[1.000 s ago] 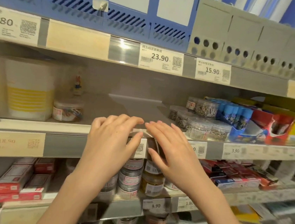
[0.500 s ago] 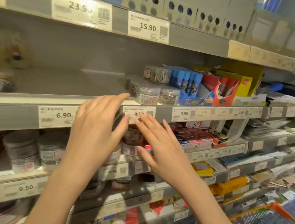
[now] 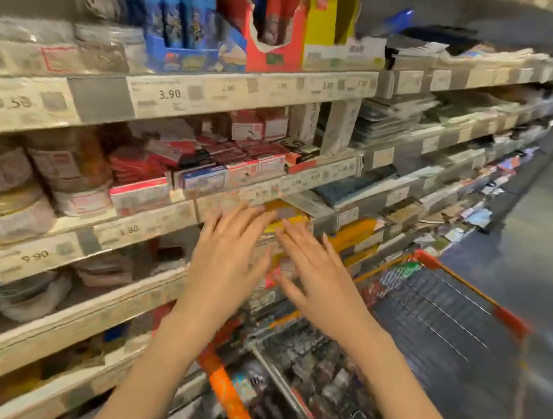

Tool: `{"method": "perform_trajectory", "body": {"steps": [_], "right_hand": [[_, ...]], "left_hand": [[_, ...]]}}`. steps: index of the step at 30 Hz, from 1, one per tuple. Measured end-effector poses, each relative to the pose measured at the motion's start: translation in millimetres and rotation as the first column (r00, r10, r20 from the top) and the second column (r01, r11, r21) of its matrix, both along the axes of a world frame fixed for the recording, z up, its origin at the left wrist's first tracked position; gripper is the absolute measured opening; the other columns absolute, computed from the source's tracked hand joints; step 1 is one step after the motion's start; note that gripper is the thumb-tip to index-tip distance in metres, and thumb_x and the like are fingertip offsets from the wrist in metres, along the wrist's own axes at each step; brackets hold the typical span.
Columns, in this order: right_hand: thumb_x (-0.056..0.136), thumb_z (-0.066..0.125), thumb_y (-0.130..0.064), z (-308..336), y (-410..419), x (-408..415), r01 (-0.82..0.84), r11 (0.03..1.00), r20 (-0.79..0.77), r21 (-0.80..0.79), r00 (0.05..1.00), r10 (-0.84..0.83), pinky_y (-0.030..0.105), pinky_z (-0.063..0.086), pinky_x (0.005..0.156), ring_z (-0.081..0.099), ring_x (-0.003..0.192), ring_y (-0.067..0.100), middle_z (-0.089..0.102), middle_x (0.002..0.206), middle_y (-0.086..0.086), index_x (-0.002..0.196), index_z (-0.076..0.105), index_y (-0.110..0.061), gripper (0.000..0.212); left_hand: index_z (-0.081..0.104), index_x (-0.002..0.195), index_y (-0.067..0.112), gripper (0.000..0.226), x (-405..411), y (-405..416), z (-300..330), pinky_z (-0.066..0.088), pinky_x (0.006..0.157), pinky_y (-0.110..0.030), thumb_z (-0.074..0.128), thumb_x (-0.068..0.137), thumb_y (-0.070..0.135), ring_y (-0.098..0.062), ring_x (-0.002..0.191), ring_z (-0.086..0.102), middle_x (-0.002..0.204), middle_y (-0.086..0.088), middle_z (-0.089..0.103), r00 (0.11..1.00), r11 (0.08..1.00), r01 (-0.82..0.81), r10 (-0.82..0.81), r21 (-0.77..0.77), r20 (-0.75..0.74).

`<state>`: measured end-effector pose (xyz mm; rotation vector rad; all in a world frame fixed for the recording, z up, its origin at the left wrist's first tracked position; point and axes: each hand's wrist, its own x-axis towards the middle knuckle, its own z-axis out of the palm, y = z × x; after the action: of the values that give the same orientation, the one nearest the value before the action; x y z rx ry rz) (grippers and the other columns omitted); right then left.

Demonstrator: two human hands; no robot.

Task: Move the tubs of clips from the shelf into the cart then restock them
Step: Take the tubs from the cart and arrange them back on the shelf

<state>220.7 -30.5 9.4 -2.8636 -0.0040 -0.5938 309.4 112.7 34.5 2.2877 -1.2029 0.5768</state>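
Blue tubes stand in a blue display box beside a red display box and a yellow carton. Small red boxes crowd the tier below, above price labels.

My two hands hover side by side; tubs shelved far left, cart just right.
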Motion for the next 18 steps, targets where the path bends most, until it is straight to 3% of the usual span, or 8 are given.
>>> {"method": "perform_trajectory", "body": {"steps": [2, 5, 8, 10, 12, 18], "right_hand": [[0.088, 0.023, -0.052, -20.6, -24.1, -21.5, 0.067, 0.997, -0.053, 0.026, 0.996, -0.065, 0.037, 0.002, 0.116, 0.002, 0.14, 0.003, 0.007, 0.154, -0.008, 0.148, 0.022, -0.019, 0.069], [0.087, 0.03, -0.051, -55.6, -54.2, -51.7, 0.169, 0.984, -0.086, 0.053, 0.983, -0.164, 0.043, 0.011, 0.115, 0.011, 0.14, 0.008, 0.02, 0.155, 0.0, 0.148, 0.025, -0.015, 0.07], [0.094, 0.042, -0.044, -88.8, -74.1, -81.3, 0.258, 0.959, -0.194, 0.115, 0.953, -0.233, 0.04, 0.004, 0.117, -0.003, 0.138, 0.001, 0.01, 0.157, -0.004, 0.149, 0.018, -0.018, 0.065], [0.096, 0.046, -0.04, -111.6, -85.4, -101.7, 0.327, 0.934, -0.272, 0.142, 0.92, -0.281, 0.038, -0.001, 0.117, -0.009, 0.135, -0.001, 0.006, 0.157, -0.006, 0.15, 0.014, -0.019, 0.067], [0.095, 0.049, -0.039, -133.0, -93.7, -121.7, 0.391, 0.901, -0.278, 0.186, 0.901, -0.334, 0.04, 0.002, 0.117, -0.005, 0.137, 0.002, 0.012, 0.157, -0.004, 0.15, 0.018, -0.018, 0.067], [0.097, 0.042, -0.042, -182.8, -116.1, -162.1, 0.572, 0.781, -0.432, 0.252, 0.789, -0.438, 0.035, -0.002, 0.117, 0.0, 0.144, 0.005, 0.004, 0.157, -0.011, 0.151, 0.011, -0.023, 0.065]], "left_hand": [[0.057, 0.125, 0.016, 0.048, -11.6, -33.3, -23.9, 0.026, 0.108, -0.042, 0.04, 0.085, 0.035, -0.024, 0.124, 0.049, 0.127, -0.004, 0.059, 0.998, 0.998, 0.058, -0.057, 0.035, -0.029], [0.059, 0.123, 0.013, 0.05, -28.1, -81.2, -61.9, 0.026, 0.107, -0.04, 0.04, 0.082, 0.035, -0.023, 0.122, 0.05, 0.125, -0.005, 0.06, 0.984, 0.978, 0.17, -0.161, 0.121, -0.081], [0.056, 0.126, 0.016, 0.047, -44.0, -119.1, -97.5, 0.031, 0.107, -0.044, 0.05, 0.083, 0.032, -0.024, 0.125, 0.049, 0.128, -0.005, 0.058, 0.963, 0.939, 0.252, -0.218, 0.235, -0.161], [0.05, 0.133, 0.017, 0.047, -55.0, -138.9, -118.0, 0.026, 0.111, -0.045, 0.056, 0.087, 0.027, -0.023, 0.131, 0.042, 0.136, -0.004, 0.052, 0.935, 0.9, 0.325, -0.26, 0.291, -0.24], [0.044, 0.138, 0.018, 0.048, -61.9, -155.0, -138.1, 0.021, 0.113, -0.042, 0.053, 0.092, 0.029, -0.022, 0.135, 0.036, 0.141, -0.003, 0.047, 0.916, 0.866, 0.373, -0.289, 0.332, -0.277], [0.038, 0.141, 0.021, 0.049, -73.1, -187.7, -198.4, 0.021, 0.113, -0.037, 0.05, 0.094, 0.031, -0.018, 0.135, 0.033, 0.143, 0.001, 0.042, 0.859, 0.767, 0.487, -0.335, 0.418, -0.387]]}}
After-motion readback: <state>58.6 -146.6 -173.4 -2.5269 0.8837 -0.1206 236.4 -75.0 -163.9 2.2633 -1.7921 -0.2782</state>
